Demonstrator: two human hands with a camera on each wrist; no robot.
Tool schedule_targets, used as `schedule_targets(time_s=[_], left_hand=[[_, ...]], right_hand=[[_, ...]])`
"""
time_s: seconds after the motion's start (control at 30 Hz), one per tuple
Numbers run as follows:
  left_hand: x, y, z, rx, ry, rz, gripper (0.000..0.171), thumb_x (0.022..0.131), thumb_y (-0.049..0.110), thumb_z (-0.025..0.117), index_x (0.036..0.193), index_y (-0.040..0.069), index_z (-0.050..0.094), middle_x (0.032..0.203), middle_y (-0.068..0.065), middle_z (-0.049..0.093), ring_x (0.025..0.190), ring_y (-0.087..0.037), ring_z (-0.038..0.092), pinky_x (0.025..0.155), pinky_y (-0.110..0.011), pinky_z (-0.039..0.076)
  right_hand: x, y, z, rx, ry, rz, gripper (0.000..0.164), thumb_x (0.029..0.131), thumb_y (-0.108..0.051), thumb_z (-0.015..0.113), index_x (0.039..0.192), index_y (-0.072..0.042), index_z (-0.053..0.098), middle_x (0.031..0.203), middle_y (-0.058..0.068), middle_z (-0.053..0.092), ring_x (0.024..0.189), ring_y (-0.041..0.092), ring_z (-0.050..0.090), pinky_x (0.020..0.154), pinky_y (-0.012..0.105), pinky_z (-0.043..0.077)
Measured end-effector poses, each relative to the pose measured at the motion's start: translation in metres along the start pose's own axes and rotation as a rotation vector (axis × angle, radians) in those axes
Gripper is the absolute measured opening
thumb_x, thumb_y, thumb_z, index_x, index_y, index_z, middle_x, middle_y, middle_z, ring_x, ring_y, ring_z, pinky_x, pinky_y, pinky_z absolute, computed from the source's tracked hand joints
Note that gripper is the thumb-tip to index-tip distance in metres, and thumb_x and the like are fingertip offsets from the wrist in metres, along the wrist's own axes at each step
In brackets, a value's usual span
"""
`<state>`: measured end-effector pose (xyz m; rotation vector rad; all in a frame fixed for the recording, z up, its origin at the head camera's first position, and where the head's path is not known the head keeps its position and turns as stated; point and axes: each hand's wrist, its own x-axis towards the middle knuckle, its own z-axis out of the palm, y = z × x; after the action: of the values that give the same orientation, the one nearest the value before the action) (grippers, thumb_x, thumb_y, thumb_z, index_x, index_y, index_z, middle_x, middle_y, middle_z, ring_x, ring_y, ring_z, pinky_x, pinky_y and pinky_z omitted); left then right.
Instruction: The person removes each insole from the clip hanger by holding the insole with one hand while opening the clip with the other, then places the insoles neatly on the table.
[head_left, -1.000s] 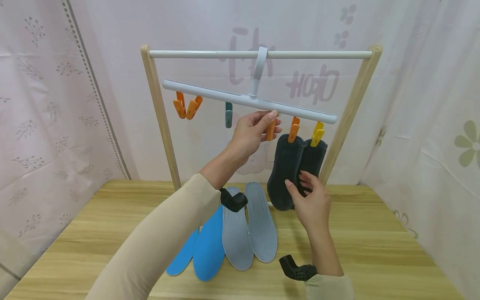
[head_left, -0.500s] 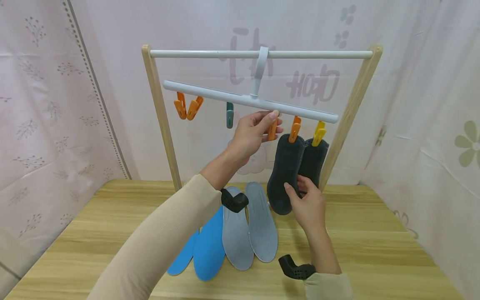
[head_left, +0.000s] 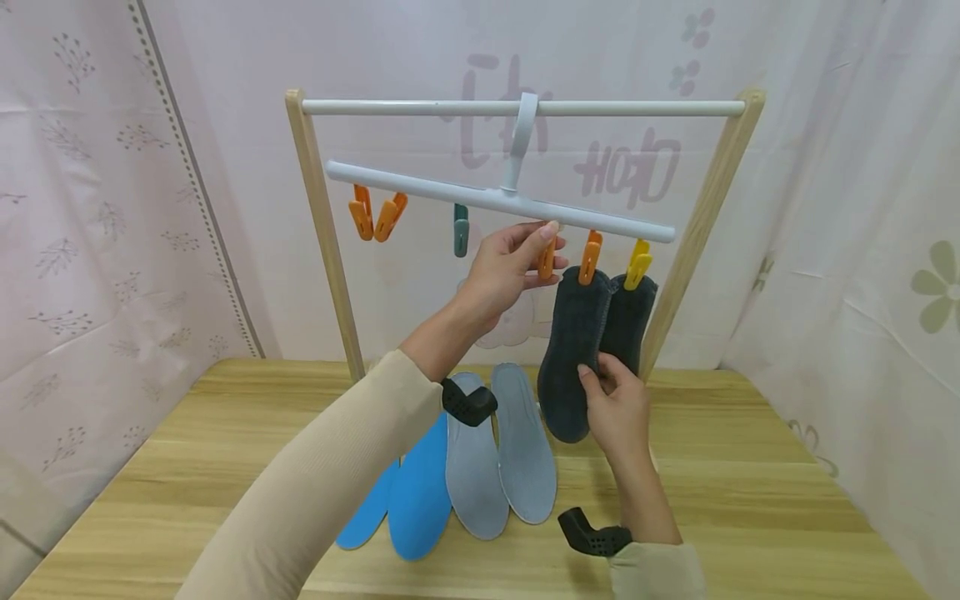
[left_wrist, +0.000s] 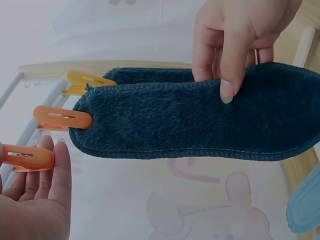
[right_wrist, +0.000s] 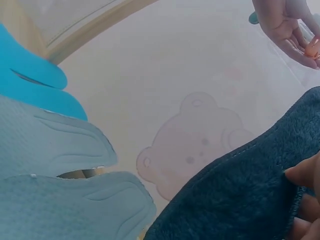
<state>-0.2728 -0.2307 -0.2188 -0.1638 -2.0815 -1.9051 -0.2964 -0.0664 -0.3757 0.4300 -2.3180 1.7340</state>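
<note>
A white hanger [head_left: 420, 185] hangs tilted, its right end lower. My left hand [head_left: 498, 271] pinches an orange clothespin [head_left: 547, 260] under its bar, thumb up at the bar. To the right, a second orange clothespin [head_left: 590, 260] grips the top of a dark fuzzy insole [head_left: 573, 342]. Behind it a matching insole [head_left: 632, 321] hangs from a yellow clothespin [head_left: 638, 267]. My right hand [head_left: 621, 412] holds the front insole by its right edge, thumb [left_wrist: 228, 90] on the face and fingers behind. In the left wrist view the clothespin [left_wrist: 32, 158] lies against the left fingers.
A rack with a white rail [head_left: 420, 108] and wooden posts carries the hanger. Two orange clothespins [head_left: 386, 218] and a green one [head_left: 461, 231] hang at left. On the wooden table [head_left: 750, 483] lie two grey insoles [head_left: 525, 450] and two blue insoles [head_left: 420, 500]. A printed curtain surrounds it.
My right hand has closed on the front insole's edge and drawn its lower end towards me. The hanger's right end dipped slightly, then rose a little. My left hand has hardly moved.
</note>
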Motion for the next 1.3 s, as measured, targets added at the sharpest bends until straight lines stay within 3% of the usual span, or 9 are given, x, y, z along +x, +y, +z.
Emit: schedule_targets(time_s=[0.13,0.33,0.4,0.57,0.63,0.87,1.07,1.17,1.3], left_hand=[[-0.001,-0.001,0.0,-0.025,-0.001,0.003,0.041,0.105,0.032,0.055,0.139,0.009,0.058,0.126,-0.011,0.066,0.109,-0.026,0.072,0.093,-0.034,0.061],[-0.001,-0.003,-0.001,-0.089,0.031,0.04,0.036,0.104,0.026,0.058,0.133,0.004,0.059,0.129,-0.015,0.066,0.11,-0.031,0.069,0.095,-0.034,0.06],[0.0,-0.003,-0.002,-0.09,0.037,0.056,0.036,0.103,0.024,0.06,0.133,0.003,0.06,0.128,-0.014,0.066,0.106,-0.027,0.068,0.095,-0.033,0.06],[0.0,-0.003,0.0,-0.044,0.04,0.057,0.039,0.1,0.022,0.065,0.133,0.003,0.059,0.121,-0.01,0.066,0.102,-0.019,0.067,0.095,-0.03,0.06],[0.0,-0.003,0.001,-0.021,0.045,0.055,0.038,0.098,0.022,0.067,0.132,0.005,0.06,0.119,-0.009,0.066,0.105,-0.02,0.067,0.094,-0.029,0.059],[0.002,-0.002,0.005,0.049,0.08,0.035,0.041,0.096,0.025,0.072,0.132,0.01,0.061,0.12,-0.007,0.065,0.114,-0.027,0.066,0.093,-0.029,0.059],[0.007,-0.002,0.009,0.091,0.108,-0.014,0.043,0.093,0.031,0.074,0.13,0.011,0.063,0.124,-0.004,0.066,0.112,-0.017,0.064,0.098,-0.03,0.057],[0.013,-0.003,0.009,0.039,0.088,-0.046,0.043,0.095,0.033,0.072,0.13,0.01,0.061,0.127,-0.003,0.065,0.117,-0.019,0.065,0.104,-0.033,0.055],[0.022,-0.003,0.009,-0.076,0.012,-0.076,0.041,0.099,0.032,0.066,0.131,0.009,0.06,0.134,-0.006,0.065,0.128,-0.027,0.062,0.113,-0.041,0.048]], right_hand=[[0.002,0.002,0.001,0.069,0.015,-0.002,0.03,0.101,-0.008,0.06,0.129,0.002,0.064,0.129,0.022,0.069,0.119,0.031,0.066,0.078,-0.006,0.04],[0.002,0.002,0.002,0.136,0.057,-0.048,0.033,0.101,-0.007,0.06,0.132,0.002,0.063,0.129,0.021,0.068,0.118,0.029,0.066,0.08,-0.004,0.044],[0.001,0.002,0.002,0.152,0.07,-0.066,0.032,0.101,-0.007,0.06,0.132,0.0,0.064,0.128,0.02,0.069,0.113,0.018,0.068,0.08,-0.002,0.045],[-0.001,0.001,0.003,0.175,0.101,-0.106,0.032,0.1,-0.006,0.062,0.13,0.001,0.065,0.126,0.02,0.07,0.111,0.017,0.069,0.079,-0.001,0.047],[-0.001,0.001,0.004,0.172,0.109,-0.118,0.032,0.099,-0.006,0.062,0.13,0.001,0.065,0.126,0.02,0.07,0.115,0.026,0.067,0.08,-0.001,0.046],[0.0,0.002,0.003,0.213,0.087,-0.112,0.03,0.1,-0.005,0.06,0.129,0.002,0.065,0.128,0.018,0.069,0.109,-0.008,0.06,0.086,0.001,0.046],[0.0,0.002,0.003,0.23,0.07,-0.127,0.028,0.1,-0.003,0.059,0.127,0.004,0.065,0.128,0.019,0.069,0.111,-0.006,0.059,0.089,0.003,0.045],[0.0,0.002,0.004,0.216,0.067,-0.135,0.028,0.1,-0.004,0.06,0.126,0.005,0.065,0.128,0.02,0.068,0.109,-0.01,0.056,0.089,0.004,0.044],[0.001,0.002,0.005,0.229,0.067,-0.139,0.027,0.099,-0.003,0.06,0.124,0.006,0.065,0.126,0.021,0.069,0.106,-0.012,0.056,0.088,0.005,0.044]])
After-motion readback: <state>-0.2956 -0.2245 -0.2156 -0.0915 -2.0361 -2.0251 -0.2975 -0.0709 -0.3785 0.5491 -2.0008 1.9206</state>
